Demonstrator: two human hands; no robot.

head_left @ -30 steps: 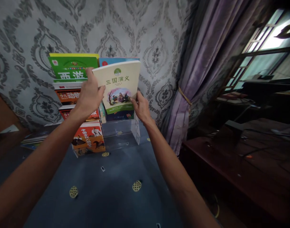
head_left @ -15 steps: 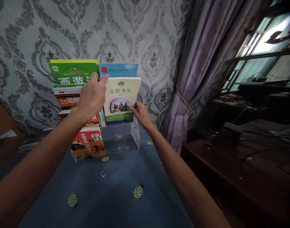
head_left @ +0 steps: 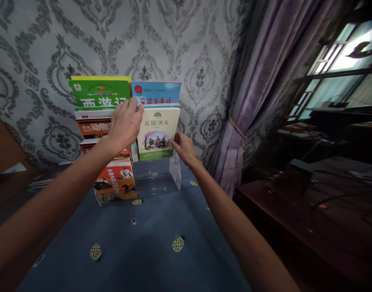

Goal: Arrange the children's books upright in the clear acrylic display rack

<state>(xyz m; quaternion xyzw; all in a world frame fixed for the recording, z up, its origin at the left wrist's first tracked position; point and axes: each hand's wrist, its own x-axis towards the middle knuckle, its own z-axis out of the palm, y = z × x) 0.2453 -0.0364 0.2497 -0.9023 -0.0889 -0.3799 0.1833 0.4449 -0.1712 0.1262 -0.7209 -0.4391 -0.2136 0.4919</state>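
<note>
A cream book (head_left: 159,125) with a green lower band stands in the right column of a clear tiered rack (head_left: 175,174). My left hand (head_left: 126,122) grips its upper left edge, with the fingers partly hidden behind the forward part of the hand. At the lower right edge, my right hand (head_left: 184,148) pinches it between thumb and fingers. Directly behind rises a blue book (head_left: 166,90). In the left column are a green book (head_left: 97,91), an orange animal book (head_left: 93,129) partly covered by my left hand, and an orange-red book (head_left: 115,182) at the front.
The rack stands on a dark blue cloth (head_left: 137,255) printed with yellow pineapples, against a patterned wall (head_left: 201,77). A tied purple curtain (head_left: 231,154) hangs to the right. Beyond it is a dark red desk (head_left: 274,202) with cables. More books (head_left: 41,181) lie at far left.
The cream book has moved down and back in the rack, so the blue book's title now shows above it. Both hands have moved with it, and the view has shifted slightly.
</note>
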